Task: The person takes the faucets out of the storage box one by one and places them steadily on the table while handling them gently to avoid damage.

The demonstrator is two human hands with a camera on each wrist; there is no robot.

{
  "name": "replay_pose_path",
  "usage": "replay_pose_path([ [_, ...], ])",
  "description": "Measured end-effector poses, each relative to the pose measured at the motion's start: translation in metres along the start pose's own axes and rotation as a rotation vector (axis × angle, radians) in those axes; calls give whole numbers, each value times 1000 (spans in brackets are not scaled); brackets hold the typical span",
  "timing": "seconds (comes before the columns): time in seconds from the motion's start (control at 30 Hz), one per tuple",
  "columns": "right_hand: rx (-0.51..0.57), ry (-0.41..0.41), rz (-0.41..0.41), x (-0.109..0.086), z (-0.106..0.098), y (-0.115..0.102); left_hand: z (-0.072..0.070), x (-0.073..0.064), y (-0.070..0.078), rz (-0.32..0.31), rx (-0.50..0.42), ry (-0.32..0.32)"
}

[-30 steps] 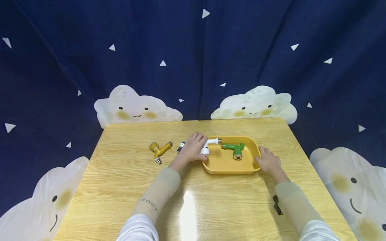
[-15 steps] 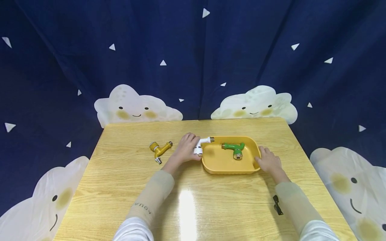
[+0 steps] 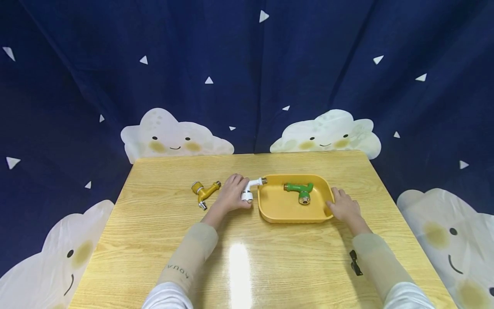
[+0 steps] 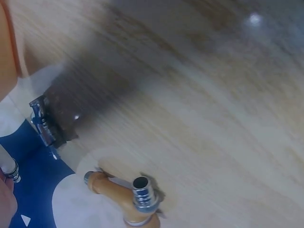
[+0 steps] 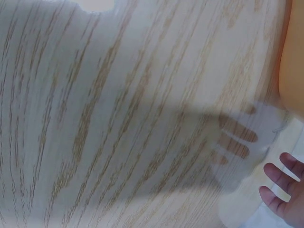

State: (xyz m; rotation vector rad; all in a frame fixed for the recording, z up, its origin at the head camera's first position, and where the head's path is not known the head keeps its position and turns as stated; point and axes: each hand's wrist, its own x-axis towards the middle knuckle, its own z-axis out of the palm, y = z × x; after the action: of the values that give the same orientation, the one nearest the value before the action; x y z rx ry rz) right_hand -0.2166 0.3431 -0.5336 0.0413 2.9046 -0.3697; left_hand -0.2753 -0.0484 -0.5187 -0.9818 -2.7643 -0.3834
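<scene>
In the head view my left hand (image 3: 231,194) holds a white tap (image 3: 252,183) just left of the yellow tray (image 3: 262,210). The tap's brass threaded end overlaps the tray's left rim, and its ribbed white collar points down toward me. A green tap (image 3: 299,188) lies inside the tray. My right hand (image 3: 343,206) is at the tray's right wall, thumb over the rim and fingers along the outside; several fingers show in the right wrist view. Left of my left hand a yellow tap (image 3: 204,194) rests on the table.
A chrome fitting (image 4: 45,124) lies on the table in the left wrist view, hidden behind my left hand in the head view. A small black item (image 3: 355,262) sits beside my right forearm. A dark blue curtain (image 3: 231,64) stands behind the wooden table (image 3: 154,240).
My left hand has moved left with the white tap, bringing most of it out from over the tray and covering the chrome fitting. The right hand and tray have stayed in place.
</scene>
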Motion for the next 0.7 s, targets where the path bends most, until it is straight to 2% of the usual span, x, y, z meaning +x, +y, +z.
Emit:
replay_pose_path([
  [0.7, 7, 11, 0, 0, 0, 0, 15, -28, -10, -102, -36, -16],
])
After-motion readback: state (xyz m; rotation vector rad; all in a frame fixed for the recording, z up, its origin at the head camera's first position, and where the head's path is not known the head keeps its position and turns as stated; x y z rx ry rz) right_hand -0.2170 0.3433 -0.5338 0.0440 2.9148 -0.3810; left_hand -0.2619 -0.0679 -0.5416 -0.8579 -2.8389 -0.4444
